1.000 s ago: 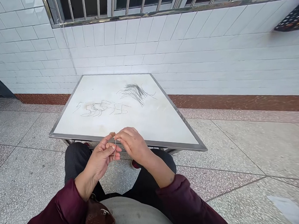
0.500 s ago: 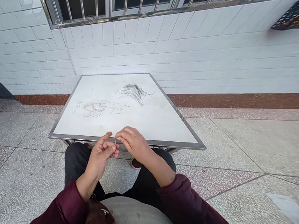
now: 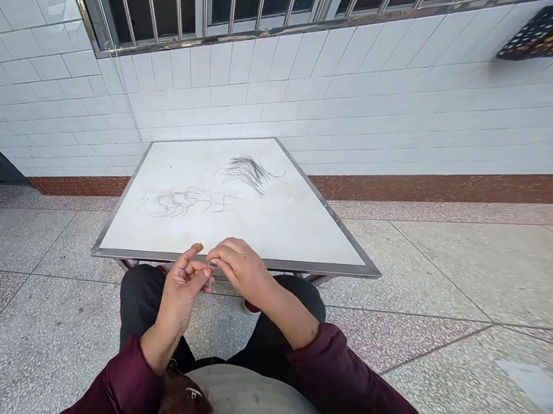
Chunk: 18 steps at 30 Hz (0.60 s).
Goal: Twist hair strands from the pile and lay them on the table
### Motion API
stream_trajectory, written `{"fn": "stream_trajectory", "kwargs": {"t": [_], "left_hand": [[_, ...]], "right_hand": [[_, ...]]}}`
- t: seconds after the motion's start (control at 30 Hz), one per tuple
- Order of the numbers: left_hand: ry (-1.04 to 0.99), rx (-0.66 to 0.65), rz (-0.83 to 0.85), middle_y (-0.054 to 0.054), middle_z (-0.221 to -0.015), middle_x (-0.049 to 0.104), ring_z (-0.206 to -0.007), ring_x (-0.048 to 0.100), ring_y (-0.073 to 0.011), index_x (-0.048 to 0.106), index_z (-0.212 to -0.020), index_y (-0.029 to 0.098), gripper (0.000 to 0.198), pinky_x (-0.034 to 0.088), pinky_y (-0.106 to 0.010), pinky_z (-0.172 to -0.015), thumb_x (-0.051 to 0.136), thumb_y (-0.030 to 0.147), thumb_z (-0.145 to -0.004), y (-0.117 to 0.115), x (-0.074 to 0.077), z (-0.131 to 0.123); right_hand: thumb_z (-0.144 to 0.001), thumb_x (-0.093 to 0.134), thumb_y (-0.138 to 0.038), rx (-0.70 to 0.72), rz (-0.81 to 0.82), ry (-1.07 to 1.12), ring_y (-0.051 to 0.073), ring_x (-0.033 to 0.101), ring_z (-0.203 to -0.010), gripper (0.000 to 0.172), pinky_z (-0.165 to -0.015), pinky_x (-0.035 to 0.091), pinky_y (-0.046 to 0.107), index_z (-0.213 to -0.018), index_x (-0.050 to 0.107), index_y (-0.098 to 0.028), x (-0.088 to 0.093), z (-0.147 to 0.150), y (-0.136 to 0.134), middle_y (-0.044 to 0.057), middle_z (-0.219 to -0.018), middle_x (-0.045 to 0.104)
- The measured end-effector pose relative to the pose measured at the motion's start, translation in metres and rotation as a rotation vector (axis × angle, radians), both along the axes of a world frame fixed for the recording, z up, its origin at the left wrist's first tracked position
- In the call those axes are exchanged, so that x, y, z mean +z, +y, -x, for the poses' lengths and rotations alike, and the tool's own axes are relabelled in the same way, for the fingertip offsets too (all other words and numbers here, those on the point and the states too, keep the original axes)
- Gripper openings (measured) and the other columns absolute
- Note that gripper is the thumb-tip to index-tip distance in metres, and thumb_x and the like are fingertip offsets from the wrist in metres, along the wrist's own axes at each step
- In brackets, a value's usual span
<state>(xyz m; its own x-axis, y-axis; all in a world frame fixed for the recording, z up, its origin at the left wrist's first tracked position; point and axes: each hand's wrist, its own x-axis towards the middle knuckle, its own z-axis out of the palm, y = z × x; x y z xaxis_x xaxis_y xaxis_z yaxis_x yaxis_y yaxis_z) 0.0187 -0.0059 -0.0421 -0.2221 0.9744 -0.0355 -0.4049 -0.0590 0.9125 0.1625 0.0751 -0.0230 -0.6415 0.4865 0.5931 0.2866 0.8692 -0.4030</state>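
Note:
Both hands meet over the near edge of the white table on a thin, wire-like strand. My left hand pinches it between thumb and fingers; the index finger, with a brown covering on its tip, points up. From the right, my right hand has its fingertips closed on the strand's upper end, close above my left thumb. Farther back on the table lies a bundle of dark, thin strands. Left of it several curved, bent strands are spread out. What the strands are made of is unclear.
A metal rim borders the table, which stands near a white tiled wall with a barred window. My knees are under its near edge. A patterned dark item is at upper right.
My right hand has moved slightly left and down, closer to my left fingers. Less of the strand shows between the hands. The strands on the table look unchanged.

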Motion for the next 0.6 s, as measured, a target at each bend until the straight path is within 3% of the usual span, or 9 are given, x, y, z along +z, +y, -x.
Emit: {"fn": "stream_trajectory", "kwargs": {"t": [0.17,0.43,0.6], "left_hand": [[0.0,-0.011,-0.036,0.002,-0.072,0.066,-0.062,0.056,-0.0093,0.059,-0.125,0.019,0.055,0.047,-0.02,-0.055,0.079,0.028,-0.075,-0.0004,0.0031,0.0005],[-0.024,-0.033,0.004,-0.001,-0.08,0.069,-0.065,0.06,-0.0099,0.056,-0.128,0.019,0.058,0.048,-0.021,-0.058,0.079,0.025,-0.075,-0.0038,0.0073,0.0062],[0.02,-0.027,-0.016,0.0,-0.079,0.068,-0.067,0.06,-0.0104,0.055,-0.129,0.019,0.058,0.048,-0.021,-0.059,0.078,0.025,-0.076,-0.0052,0.0091,0.0067]], "right_hand": [[-0.096,0.047,-0.013,0.015,0.002,-0.028,0.018,0.055,-0.082,0.014,-0.079,0.042,0.035,-0.095,0.059,-0.02,-0.001,0.0012,-0.0015,0.004,-0.088,0.061],[-0.097,0.046,-0.015,0.014,0.022,-0.034,0.02,0.056,-0.09,0.017,-0.082,0.043,0.036,-0.109,0.057,-0.021,0.006,-0.0055,-0.0016,0.006,-0.098,0.064],[-0.098,0.045,-0.017,0.012,0.023,0.007,0.019,0.056,-0.085,0.016,-0.079,0.045,0.036,-0.099,0.061,-0.02,0.0063,-0.003,-0.0045,0.005,-0.091,0.064]]}}
